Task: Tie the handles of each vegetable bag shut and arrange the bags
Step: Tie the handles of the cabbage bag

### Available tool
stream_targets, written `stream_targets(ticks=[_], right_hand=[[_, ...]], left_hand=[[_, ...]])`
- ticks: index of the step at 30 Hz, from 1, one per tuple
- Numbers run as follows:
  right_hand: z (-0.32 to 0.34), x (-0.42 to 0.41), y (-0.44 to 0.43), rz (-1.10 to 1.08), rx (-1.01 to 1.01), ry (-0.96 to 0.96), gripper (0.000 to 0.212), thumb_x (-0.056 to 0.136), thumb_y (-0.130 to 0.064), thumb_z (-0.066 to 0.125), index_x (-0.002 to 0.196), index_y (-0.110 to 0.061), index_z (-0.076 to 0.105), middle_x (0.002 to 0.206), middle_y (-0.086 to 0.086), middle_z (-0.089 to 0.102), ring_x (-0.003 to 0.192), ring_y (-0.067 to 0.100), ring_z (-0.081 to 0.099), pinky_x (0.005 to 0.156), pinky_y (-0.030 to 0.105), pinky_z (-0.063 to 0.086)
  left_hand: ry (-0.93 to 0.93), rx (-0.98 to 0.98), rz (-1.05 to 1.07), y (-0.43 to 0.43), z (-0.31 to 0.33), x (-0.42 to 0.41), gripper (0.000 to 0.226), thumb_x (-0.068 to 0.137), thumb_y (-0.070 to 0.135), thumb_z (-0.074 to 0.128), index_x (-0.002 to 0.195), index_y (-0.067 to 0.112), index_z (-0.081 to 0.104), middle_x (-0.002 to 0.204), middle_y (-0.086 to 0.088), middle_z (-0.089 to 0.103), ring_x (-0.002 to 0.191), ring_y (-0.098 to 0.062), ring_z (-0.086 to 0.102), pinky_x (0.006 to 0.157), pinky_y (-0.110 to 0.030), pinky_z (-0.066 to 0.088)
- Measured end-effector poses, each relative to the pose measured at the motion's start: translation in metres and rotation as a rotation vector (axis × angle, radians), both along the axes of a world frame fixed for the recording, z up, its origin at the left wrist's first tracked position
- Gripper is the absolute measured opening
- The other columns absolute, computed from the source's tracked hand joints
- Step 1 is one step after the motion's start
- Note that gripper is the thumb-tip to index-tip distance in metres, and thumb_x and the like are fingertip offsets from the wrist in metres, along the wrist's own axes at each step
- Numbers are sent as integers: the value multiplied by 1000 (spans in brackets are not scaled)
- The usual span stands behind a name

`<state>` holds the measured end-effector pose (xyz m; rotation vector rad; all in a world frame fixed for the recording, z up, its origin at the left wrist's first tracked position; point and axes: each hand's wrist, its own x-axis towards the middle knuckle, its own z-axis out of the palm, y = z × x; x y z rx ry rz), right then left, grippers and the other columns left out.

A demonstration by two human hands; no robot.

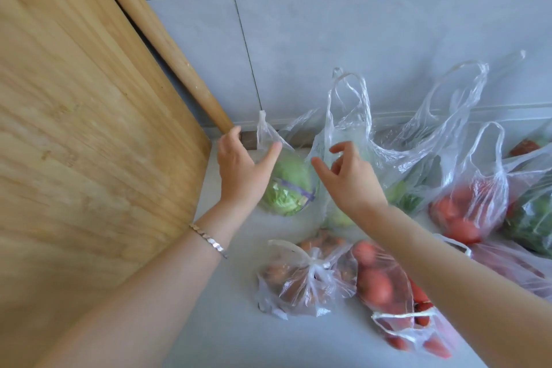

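Reaching for handles (264, 131) of cabbage bag (286, 194): L hand (242, 170) spread wide, R hand (355, 179) loosely curled, both empty; next, pinch each loop & knot.

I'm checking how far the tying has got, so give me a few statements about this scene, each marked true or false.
1. The cabbage bag is tied shut. False: its handles stand up apart, unknotted.
2. The carrot bag is knotted at its top. True.
3. The bracelet is on the right wrist. False: it is on the left wrist.
4. The wooden board stands left of the bags. True.
5. The right hand grips the tomato bag. False: it holds nothing and is at the cabbage bag.
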<state>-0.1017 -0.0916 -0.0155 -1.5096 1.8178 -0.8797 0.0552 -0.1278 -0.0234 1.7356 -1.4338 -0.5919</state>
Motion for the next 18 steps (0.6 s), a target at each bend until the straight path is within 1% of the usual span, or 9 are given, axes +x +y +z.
stream_targets(ticks=[1,3,5,7,9,10,12,14,18], right_hand=[[3,6,-10,2,17,42,45,88,-41,50,121,-12,39,79,4,55,82,26,60,70,33,42],[9,17,-30,27,-21,143,54,89,-41,49,132,-13,31,115,10,51,109,30,53,80,37,42],[6,21,-51,57,-76,355,57,89,-33,50,137,-11,27,134,12,36,123,30,38,93,39,39],[1,18,-71,93,-12,613,57,87,-24,50,136,-10,25,138,13,31,128,31,28,101,38,35],[0,13,-87,101,133,773,57,84,-18,51,135,-11,25,140,14,30,130,31,25,103,35,32],[-1,10,-90,97,200,812,56,84,-16,51,134,-11,27,139,15,32,130,32,27,102,34,33],[-4,5,-93,79,294,843,53,83,-14,51,132,-10,30,136,16,36,126,32,35,100,36,35],[-8,-2,-92,37,331,799,48,84,-11,50,129,-8,34,132,16,41,122,34,44,99,39,37],[-8,-19,-88,-82,181,450,37,83,9,40,119,-1,36,114,20,56,104,40,56,88,42,42]], left_hand=[[11,20,-4,-5,4,-3,63,75,48,65,122,12,45,119,-2,45,118,-20,43,103,-32,35],[-3,81,-40,-11,11,-8,28,81,43,61,84,16,55,83,7,50,88,-20,51,79,-30,41],[-15,157,-56,-12,11,-13,31,88,28,53,61,12,51,57,6,46,63,-20,46,58,-27,34],[271,212,33,-13,11,-13,35,87,14,48,53,9,50,46,6,49,51,-14,47,51,-24,35],[614,198,166,-16,17,-4,40,83,3,44,45,13,38,33,9,39,40,-13,44,49,-23,37],[716,189,202,-17,20,2,41,83,1,42,45,14,32,30,10,32,35,-12,37,46,-21,39],[832,175,231,-15,23,14,39,86,3,40,50,15,27,31,10,23,31,-10,23,43,-20,38],[859,165,252,-9,25,19,38,86,5,40,52,16,26,33,9,21,32,-10,18,45,-22,31],[798,55,206,3,22,13,43,86,3,41,48,17,27,34,11,22,36,-9,16,41,-19,17]])
